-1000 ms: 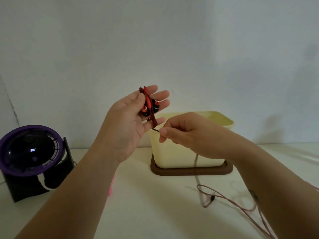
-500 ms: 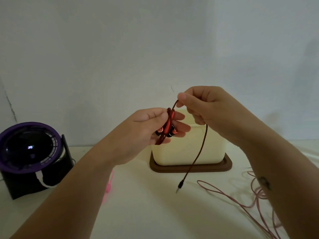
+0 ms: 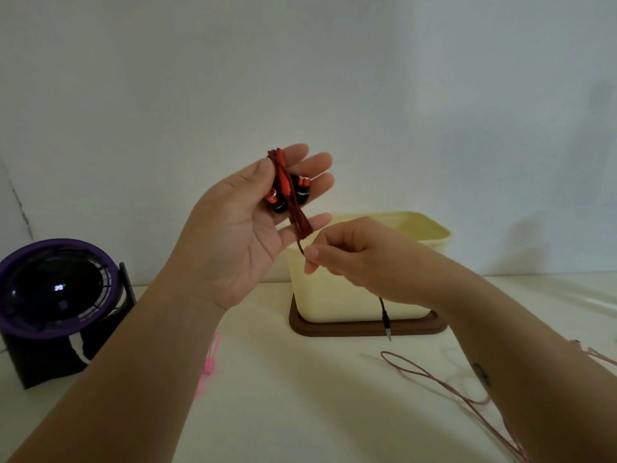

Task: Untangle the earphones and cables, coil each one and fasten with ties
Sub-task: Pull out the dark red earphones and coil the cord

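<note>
Red earphones [image 3: 289, 192] are wound in loops around the fingers of my left hand [image 3: 247, 228], which is raised with its palm toward me, fingers nearly straight; the two earbuds lie against the fingers. Just below, my right hand [image 3: 360, 259] pinches the cord's free end between thumb and forefinger. The jack plug [image 3: 386, 324] dangles under that hand, above the table. A thin pink cable [image 3: 434, 379] lies loose on the table at the lower right. A pink tie [image 3: 210, 359] lies on the table beside my left forearm.
A cream plastic box [image 3: 334, 295] stands on a brown lid [image 3: 350, 330] behind my hands. A black and purple fan [image 3: 56, 295] sits at the left edge, with a white wall behind everything.
My right hand dropped from above the coil to below it, bringing the cord down around the left fingers. My left hand rose and turned its palm toward me. The dangling end is shorter.
</note>
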The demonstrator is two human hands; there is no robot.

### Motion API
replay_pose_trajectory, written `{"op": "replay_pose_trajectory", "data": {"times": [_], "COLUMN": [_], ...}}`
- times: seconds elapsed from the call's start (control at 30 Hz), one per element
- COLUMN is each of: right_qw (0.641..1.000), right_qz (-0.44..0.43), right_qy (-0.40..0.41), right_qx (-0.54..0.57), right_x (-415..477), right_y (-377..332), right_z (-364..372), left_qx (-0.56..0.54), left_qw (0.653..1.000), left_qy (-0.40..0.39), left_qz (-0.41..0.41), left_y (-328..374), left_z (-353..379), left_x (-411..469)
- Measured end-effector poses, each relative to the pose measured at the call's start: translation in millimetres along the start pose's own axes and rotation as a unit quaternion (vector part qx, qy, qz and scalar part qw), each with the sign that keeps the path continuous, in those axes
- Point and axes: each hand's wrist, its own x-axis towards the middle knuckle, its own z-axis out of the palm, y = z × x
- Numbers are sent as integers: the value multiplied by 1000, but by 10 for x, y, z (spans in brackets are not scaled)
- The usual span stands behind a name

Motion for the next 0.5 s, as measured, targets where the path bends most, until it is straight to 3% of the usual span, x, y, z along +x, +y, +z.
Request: {"op": "replay_pose_trajectory", "data": {"times": [0.13,0.23,0.5], "right_qw": [998,995,988], "right_qz": [-28,-48,-43], "right_qy": [-19,7,117], "right_qx": [-62,-82,-91], "right_x": [-61,-106,-91], "right_y": [-162,-220,-133], "right_z": [-44,-128,-308], "left_qx": [132,231,317], "left_qw": [991,973,940], "left_qy": [29,-1,-76], "left_qz": [3,-28,-98], "left_y": [-94,-168,-196], "left_z": [-109,-127,-45], "left_x": [19,12,-41]}}
